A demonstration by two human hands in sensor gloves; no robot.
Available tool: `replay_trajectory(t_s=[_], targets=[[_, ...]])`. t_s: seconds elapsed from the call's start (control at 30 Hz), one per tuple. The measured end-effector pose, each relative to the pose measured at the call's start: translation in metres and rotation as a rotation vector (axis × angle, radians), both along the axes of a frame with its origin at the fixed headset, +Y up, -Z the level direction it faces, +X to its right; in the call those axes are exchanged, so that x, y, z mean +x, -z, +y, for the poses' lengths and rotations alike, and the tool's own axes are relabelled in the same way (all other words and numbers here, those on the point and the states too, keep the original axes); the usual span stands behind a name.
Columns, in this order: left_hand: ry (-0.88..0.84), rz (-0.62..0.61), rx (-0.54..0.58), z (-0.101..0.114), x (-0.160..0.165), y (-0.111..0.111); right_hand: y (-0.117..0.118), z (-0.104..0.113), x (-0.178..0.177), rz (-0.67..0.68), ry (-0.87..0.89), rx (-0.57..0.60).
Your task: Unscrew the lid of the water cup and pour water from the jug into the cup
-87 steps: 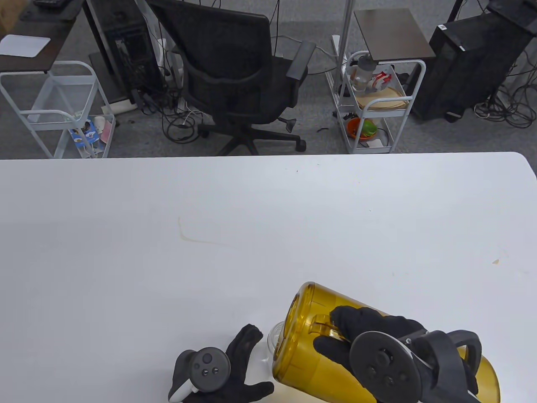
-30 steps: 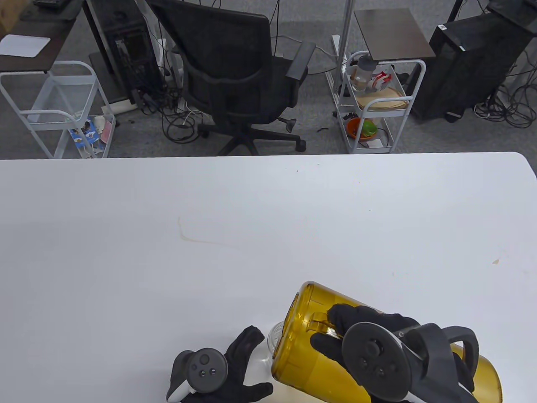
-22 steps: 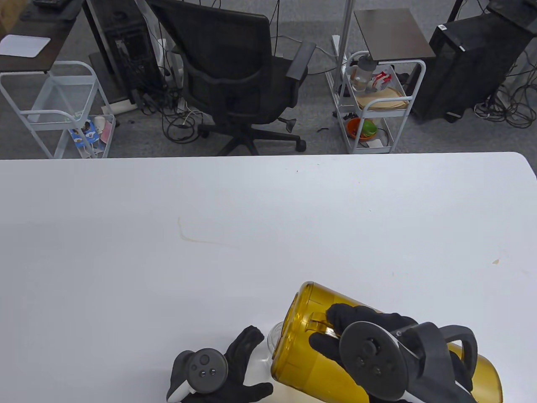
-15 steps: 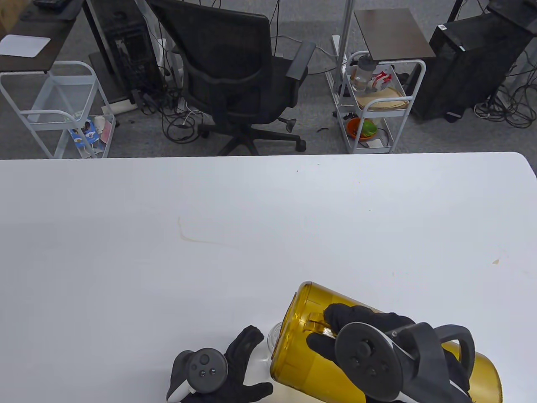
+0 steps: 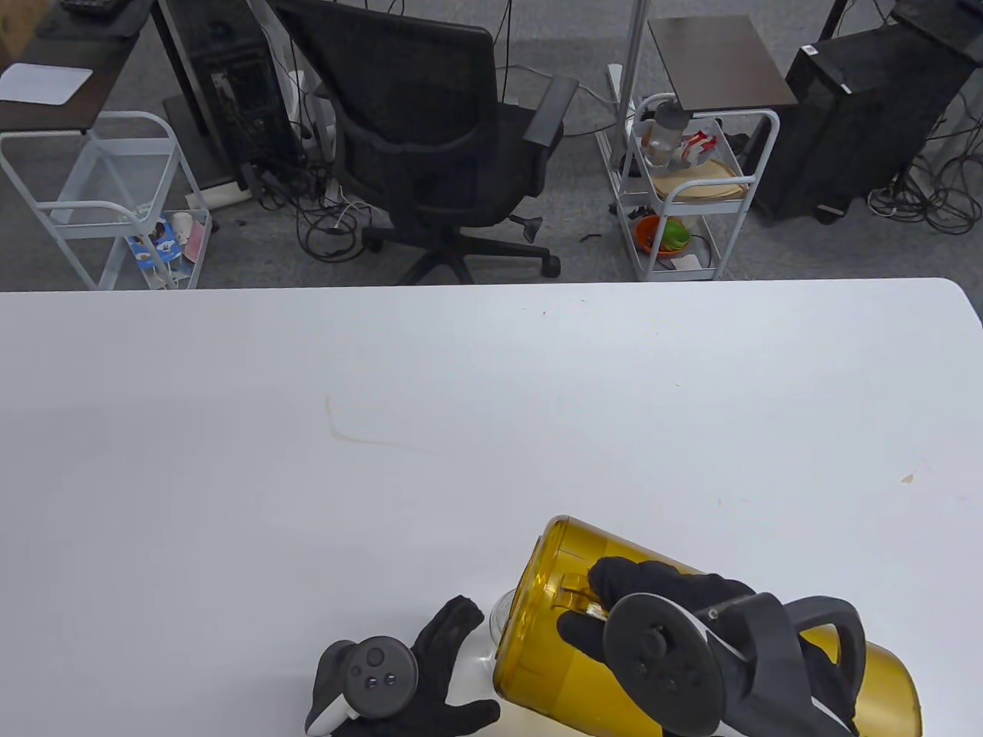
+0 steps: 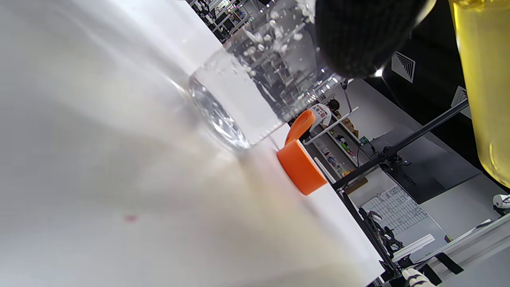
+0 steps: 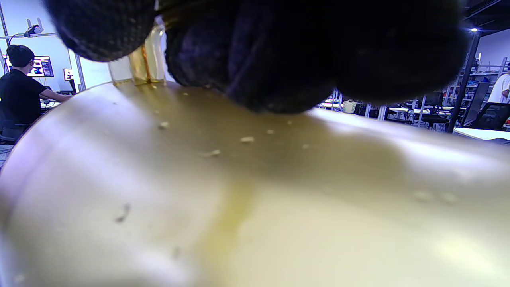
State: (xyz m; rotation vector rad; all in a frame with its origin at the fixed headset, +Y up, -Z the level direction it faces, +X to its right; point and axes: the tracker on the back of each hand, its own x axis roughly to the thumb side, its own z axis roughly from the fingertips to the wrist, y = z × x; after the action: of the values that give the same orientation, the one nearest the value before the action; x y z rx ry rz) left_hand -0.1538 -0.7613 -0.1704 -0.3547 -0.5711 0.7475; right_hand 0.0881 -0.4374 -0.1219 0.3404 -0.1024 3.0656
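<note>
Table view shows the right hand (image 5: 614, 614), in a black knit glove, curled round the handle of a translucent amber plastic jug (image 5: 537, 614), a smooth cylinder tipped steeply left over the clear cup (image 5: 501, 610) near the white counter's (image 5: 461, 399) front edge. Left hand (image 5: 438, 652) holds the cup's side, fingers spread around it. Left wrist view shows bubbles in the round glassy cup, with its orange screw lid (image 6: 301, 167) lying on the counter just beside it.

A clear cup (image 6: 247, 87) stands on the white surface (image 6: 99, 179), bubbles churning in its water. A black gloved fingertip (image 6: 358, 36) rests against its side. An orange lid (image 6: 301, 167) lies just beside the cup's base. The yellow jug (image 6: 484, 87) fills the right edge.
</note>
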Motion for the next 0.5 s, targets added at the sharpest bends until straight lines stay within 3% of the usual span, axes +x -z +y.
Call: replay_trajectory(t_s=[0.5], targets=[[0.002,0.002,0.005,0.0000,0.0001,0.0000,0.0002,0.0009,-0.0035,0.002,-0.008,0.001]])
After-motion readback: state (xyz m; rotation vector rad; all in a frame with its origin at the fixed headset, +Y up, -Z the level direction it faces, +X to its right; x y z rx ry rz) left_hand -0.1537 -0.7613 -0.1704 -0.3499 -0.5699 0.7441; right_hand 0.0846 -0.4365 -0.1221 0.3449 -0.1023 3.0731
